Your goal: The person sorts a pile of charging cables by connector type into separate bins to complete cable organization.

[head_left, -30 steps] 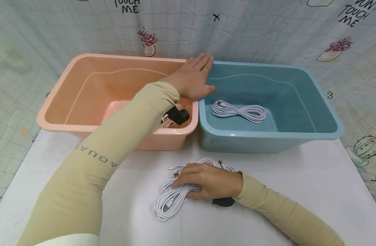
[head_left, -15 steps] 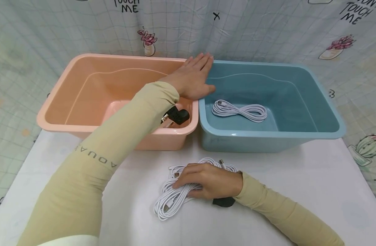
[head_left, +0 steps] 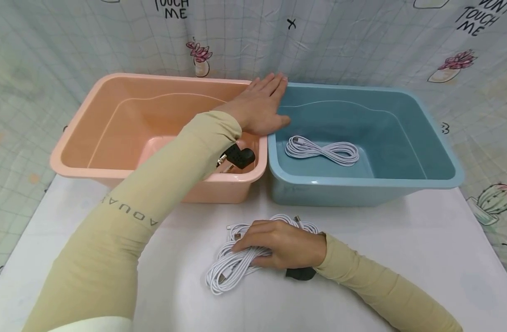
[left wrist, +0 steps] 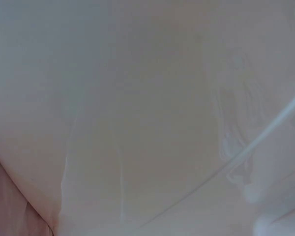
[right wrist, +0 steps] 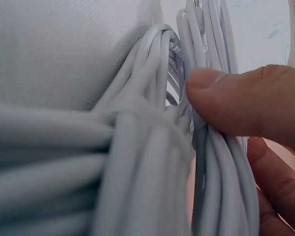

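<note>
Clock positions as in the head view.

Right hand (head_left: 278,244), 5 to 6 o'clock: grip narrow, thumb and fingers holding a coiled white USB cable (head_left: 227,274) above the table (head_left: 187,276), at 6 o'clock; metal plug visible.
Further white cable coils (head_left: 242,228): behind and beside it; number unclear.
Black item (head_left: 301,274), 5 o'clock, partly beneath the wrist; type unclear.
Left hand (head_left: 259,107), 12 o'clock: grip wide, fingers straight, laid across the adjoining tub rims.
Peach plastic tub (head_left: 162,173), 10 o'clock; black plug-in adapter (head_left: 242,157) in its 4 o'clock corner.
Blue plastic tub (head_left: 361,181), 1 to 2 o'clock; tied white cable (head_left: 322,151) inside, towards 8 o'clock.
Beige left sleeve (head_left: 125,244), 8 o'clock: upside-down lettering "AQUA", remainder unclear.
Printed backdrop cloth (head_left: 340,37): "TOUCH ME", 11 o'clock; "DON'T TOUCH ME", 2 o'clock.
</note>
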`<state>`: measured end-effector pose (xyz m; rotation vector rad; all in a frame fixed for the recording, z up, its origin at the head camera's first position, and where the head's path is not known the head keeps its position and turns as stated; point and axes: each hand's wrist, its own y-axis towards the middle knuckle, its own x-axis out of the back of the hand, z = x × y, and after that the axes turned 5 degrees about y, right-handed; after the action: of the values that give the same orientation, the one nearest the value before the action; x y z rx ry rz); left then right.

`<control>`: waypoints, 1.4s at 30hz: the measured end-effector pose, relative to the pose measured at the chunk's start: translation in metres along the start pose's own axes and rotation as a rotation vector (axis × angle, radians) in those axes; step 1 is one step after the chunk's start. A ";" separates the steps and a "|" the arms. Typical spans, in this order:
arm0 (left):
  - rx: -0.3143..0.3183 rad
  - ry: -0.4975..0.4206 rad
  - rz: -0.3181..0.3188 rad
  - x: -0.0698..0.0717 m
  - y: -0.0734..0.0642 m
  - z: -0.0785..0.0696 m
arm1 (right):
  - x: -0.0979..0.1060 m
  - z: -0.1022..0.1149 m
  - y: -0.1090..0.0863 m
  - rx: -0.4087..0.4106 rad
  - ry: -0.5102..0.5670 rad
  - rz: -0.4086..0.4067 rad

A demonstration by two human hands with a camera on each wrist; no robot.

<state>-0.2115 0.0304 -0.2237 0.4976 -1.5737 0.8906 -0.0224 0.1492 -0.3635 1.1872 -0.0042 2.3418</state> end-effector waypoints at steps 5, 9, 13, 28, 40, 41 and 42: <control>-0.009 -0.005 -0.007 0.000 -0.001 0.000 | 0.002 0.004 0.000 -0.020 0.023 -0.018; -0.014 -0.005 -0.012 0.001 -0.001 0.000 | 0.004 0.006 0.000 -0.016 0.024 -0.032; -0.016 -0.010 -0.012 0.001 -0.002 0.000 | 0.008 0.010 0.000 -0.018 0.029 -0.032; -0.023 -0.012 -0.006 0.000 -0.001 0.003 | 0.025 0.013 -0.001 0.096 0.010 -0.109; -0.012 -0.016 -0.022 0.001 -0.005 0.000 | 0.059 0.043 -0.007 0.094 0.007 -0.161; -0.014 -0.017 -0.022 0.001 -0.005 0.000 | 0.062 0.046 -0.008 0.096 0.007 -0.169; -0.016 -0.021 -0.025 0.001 -0.005 0.000 | 0.065 0.049 -0.009 0.102 0.010 -0.178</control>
<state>-0.2079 0.0279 -0.2211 0.5153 -1.5890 0.8559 -0.0136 0.1741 -0.2865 1.1731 0.2188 2.2136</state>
